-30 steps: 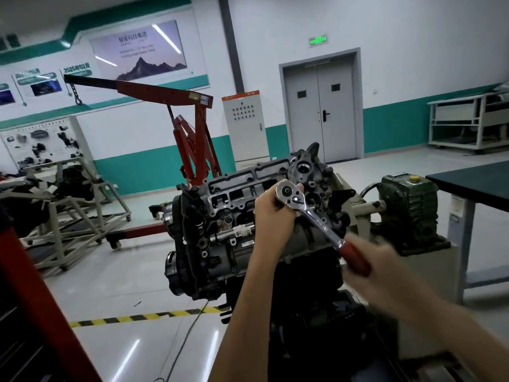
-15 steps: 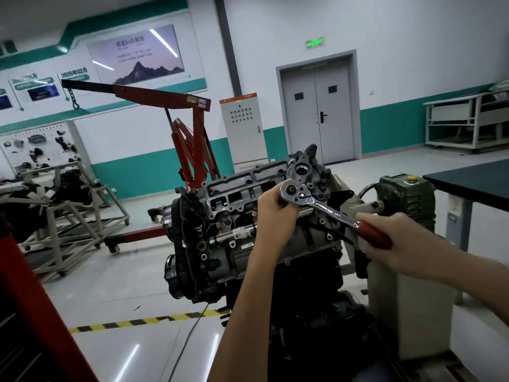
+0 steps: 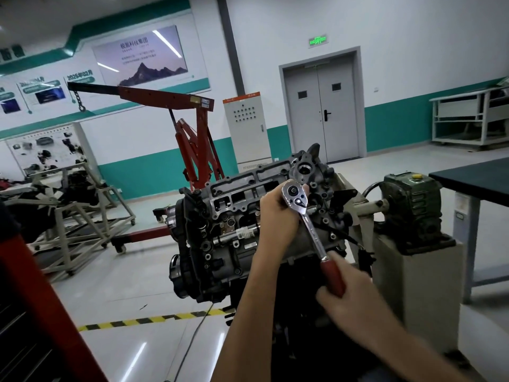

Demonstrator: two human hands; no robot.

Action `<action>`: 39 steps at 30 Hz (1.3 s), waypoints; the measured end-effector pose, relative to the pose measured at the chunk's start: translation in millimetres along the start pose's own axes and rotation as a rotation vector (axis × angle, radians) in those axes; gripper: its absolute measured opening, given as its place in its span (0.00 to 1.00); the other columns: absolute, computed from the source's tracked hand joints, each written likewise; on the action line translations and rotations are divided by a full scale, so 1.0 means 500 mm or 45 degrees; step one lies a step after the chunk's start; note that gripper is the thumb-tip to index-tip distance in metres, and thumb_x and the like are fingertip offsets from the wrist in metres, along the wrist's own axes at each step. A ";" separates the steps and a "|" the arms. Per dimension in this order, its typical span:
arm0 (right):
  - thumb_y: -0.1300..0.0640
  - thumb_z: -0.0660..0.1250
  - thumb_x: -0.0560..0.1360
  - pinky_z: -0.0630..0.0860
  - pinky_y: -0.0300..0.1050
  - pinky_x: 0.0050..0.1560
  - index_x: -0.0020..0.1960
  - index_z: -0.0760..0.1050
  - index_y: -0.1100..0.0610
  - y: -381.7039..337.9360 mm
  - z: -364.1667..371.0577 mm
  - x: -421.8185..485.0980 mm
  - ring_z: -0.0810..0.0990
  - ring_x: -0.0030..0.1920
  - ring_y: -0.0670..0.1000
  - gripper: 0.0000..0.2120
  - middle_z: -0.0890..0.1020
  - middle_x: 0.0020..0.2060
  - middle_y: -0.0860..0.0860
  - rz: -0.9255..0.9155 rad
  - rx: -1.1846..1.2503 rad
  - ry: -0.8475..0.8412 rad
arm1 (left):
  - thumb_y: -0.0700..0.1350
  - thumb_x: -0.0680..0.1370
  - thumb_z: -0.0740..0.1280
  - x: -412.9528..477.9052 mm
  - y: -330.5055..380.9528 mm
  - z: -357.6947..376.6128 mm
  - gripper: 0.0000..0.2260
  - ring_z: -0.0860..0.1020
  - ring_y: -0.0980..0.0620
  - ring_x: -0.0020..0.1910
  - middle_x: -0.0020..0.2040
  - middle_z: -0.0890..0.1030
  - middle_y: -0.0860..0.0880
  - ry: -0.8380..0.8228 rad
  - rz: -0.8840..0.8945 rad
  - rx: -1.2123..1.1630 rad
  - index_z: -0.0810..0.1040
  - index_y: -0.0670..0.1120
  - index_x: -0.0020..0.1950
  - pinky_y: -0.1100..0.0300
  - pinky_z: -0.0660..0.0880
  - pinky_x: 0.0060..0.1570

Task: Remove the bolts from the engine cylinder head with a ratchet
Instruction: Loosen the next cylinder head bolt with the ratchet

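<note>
Head view: at centre, the chrome steel ratchet with a red handle (image 3: 311, 224) sits on the grey cast-metal engine cylinder head (image 3: 239, 194). The left hand (image 3: 275, 216) curls round its driving end. The right hand (image 3: 347, 299) grips the red handle near its end. The ratchet is likely rigid and slick, so that end gives the best leverage.

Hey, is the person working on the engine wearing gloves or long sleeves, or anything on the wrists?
No. The left hand and right hand are bare, without gloves. Both forearms are uncovered as far as the frame shows; no sleeve or cuff appears. No watch, band or ring shows, though the right hand is blurred.
</note>
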State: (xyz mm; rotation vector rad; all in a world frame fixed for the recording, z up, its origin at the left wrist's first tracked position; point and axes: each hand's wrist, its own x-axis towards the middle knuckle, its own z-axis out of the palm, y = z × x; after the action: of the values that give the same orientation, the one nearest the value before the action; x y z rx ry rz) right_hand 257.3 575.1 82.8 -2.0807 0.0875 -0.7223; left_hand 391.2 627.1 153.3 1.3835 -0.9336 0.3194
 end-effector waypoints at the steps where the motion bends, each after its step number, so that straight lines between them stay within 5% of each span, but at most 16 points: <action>1: 0.68 0.68 0.67 0.67 0.32 0.26 0.42 0.70 0.49 0.008 -0.052 0.013 0.69 0.23 0.43 0.15 0.71 0.25 0.48 -0.047 -0.137 -0.094 | 0.37 0.77 0.68 0.001 0.001 0.001 0.24 0.61 0.61 0.28 0.24 0.65 0.59 -0.012 0.003 0.014 0.66 0.55 0.25 0.68 0.62 0.31; 4: 0.68 0.68 0.69 0.73 0.36 0.28 0.42 0.69 0.46 0.004 -0.177 0.072 0.75 0.26 0.45 0.18 0.76 0.30 0.49 -0.158 -0.522 -0.276 | 0.34 0.77 0.66 0.003 0.001 -0.003 0.24 0.62 0.61 0.27 0.24 0.67 0.59 -0.038 -0.008 0.045 0.67 0.55 0.25 0.66 0.61 0.31; 7: 0.65 0.69 0.70 0.76 0.41 0.30 0.45 0.71 0.51 0.011 -0.184 0.089 0.76 0.26 0.48 0.12 0.77 0.31 0.51 -0.185 -0.606 -0.201 | 0.34 0.77 0.66 -0.001 -0.002 -0.009 0.24 0.61 0.61 0.27 0.24 0.66 0.59 -0.018 0.006 0.035 0.66 0.55 0.26 0.66 0.61 0.31; 9: 0.67 0.70 0.68 0.75 0.45 0.28 0.42 0.69 0.50 0.021 -0.119 0.046 0.73 0.24 0.47 0.14 0.74 0.27 0.51 -0.124 -0.392 -0.079 | 0.37 0.78 0.66 -0.004 -0.005 -0.009 0.23 0.62 0.61 0.28 0.24 0.66 0.59 -0.009 0.003 0.038 0.67 0.56 0.26 0.66 0.62 0.32; 12: 0.67 0.70 0.68 0.66 0.29 0.23 0.45 0.68 0.49 0.001 0.021 -0.015 0.72 0.22 0.41 0.17 0.71 0.25 0.47 0.039 0.055 0.175 | 0.41 0.78 0.68 -0.005 -0.003 0.000 0.21 0.62 0.59 0.29 0.25 0.65 0.59 0.030 -0.002 0.040 0.66 0.54 0.28 0.62 0.63 0.33; 16: 0.65 0.67 0.69 0.67 0.29 0.25 0.51 0.69 0.54 -0.031 0.122 -0.017 0.73 0.24 0.42 0.13 0.73 0.29 0.51 0.154 0.314 0.175 | 0.41 0.78 0.68 -0.006 -0.003 -0.002 0.22 0.61 0.58 0.31 0.28 0.63 0.59 0.000 -0.021 -0.010 0.65 0.56 0.28 0.63 0.62 0.34; 19: 0.67 0.69 0.68 0.67 0.27 0.26 0.53 0.72 0.53 -0.008 0.025 -0.005 0.74 0.26 0.39 0.17 0.72 0.28 0.47 0.060 0.058 0.012 | 0.40 0.78 0.68 -0.004 -0.007 -0.005 0.20 0.67 0.57 0.33 0.28 0.68 0.57 0.041 -0.032 -0.028 0.66 0.53 0.29 0.62 0.67 0.37; 22: 0.69 0.69 0.67 0.73 0.40 0.28 0.43 0.73 0.48 0.003 -0.131 0.044 0.74 0.25 0.45 0.16 0.73 0.28 0.49 -0.115 -0.362 -0.216 | 0.37 0.77 0.67 -0.003 -0.004 -0.001 0.19 0.65 0.60 0.30 0.26 0.68 0.59 0.031 -0.038 -0.010 0.68 0.51 0.29 0.67 0.65 0.33; 25: 0.68 0.69 0.68 0.74 0.35 0.30 0.47 0.74 0.55 0.001 -0.196 0.092 0.76 0.27 0.46 0.12 0.76 0.29 0.49 -0.189 -0.611 -0.232 | 0.33 0.76 0.66 0.003 -0.005 0.000 0.19 0.63 0.59 0.30 0.25 0.68 0.59 0.022 -0.040 0.022 0.69 0.51 0.29 0.61 0.63 0.34; 28: 0.67 0.70 0.68 0.74 0.40 0.27 0.40 0.70 0.47 0.014 -0.135 0.057 0.73 0.24 0.48 0.16 0.74 0.26 0.52 -0.099 -0.408 -0.110 | 0.34 0.76 0.66 0.001 -0.007 0.000 0.23 0.64 0.61 0.29 0.24 0.68 0.60 0.037 -0.011 0.027 0.70 0.55 0.27 0.65 0.63 0.33; 30: 0.67 0.70 0.67 0.67 0.32 0.25 0.37 0.68 0.47 0.008 -0.045 0.007 0.70 0.23 0.44 0.17 0.71 0.24 0.50 -0.015 -0.138 0.073 | 0.36 0.77 0.67 -0.002 -0.006 0.004 0.24 0.63 0.61 0.28 0.24 0.67 0.60 0.044 0.005 0.026 0.69 0.57 0.26 0.67 0.63 0.32; 35: 0.66 0.66 0.69 0.68 0.32 0.24 0.42 0.69 0.53 -0.043 0.129 -0.015 0.71 0.23 0.43 0.10 0.72 0.26 0.49 0.117 0.415 0.244 | 0.37 0.78 0.67 -0.004 -0.007 0.005 0.21 0.60 0.55 0.32 0.29 0.63 0.55 0.040 0.039 -0.002 0.65 0.53 0.30 0.57 0.60 0.34; 39: 0.65 0.67 0.67 0.68 0.35 0.24 0.40 0.70 0.48 -0.015 0.041 -0.011 0.69 0.23 0.43 0.13 0.72 0.25 0.49 0.054 0.182 0.072 | 0.38 0.77 0.68 -0.002 -0.004 0.005 0.22 0.62 0.59 0.29 0.26 0.66 0.59 0.037 -0.012 0.007 0.66 0.54 0.28 0.65 0.62 0.31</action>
State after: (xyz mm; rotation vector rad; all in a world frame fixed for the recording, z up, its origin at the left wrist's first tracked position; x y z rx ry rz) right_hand 262.1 596.5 77.2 -1.9175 0.1083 -0.7406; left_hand 391.0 624.7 151.0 1.3846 -0.9027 0.3346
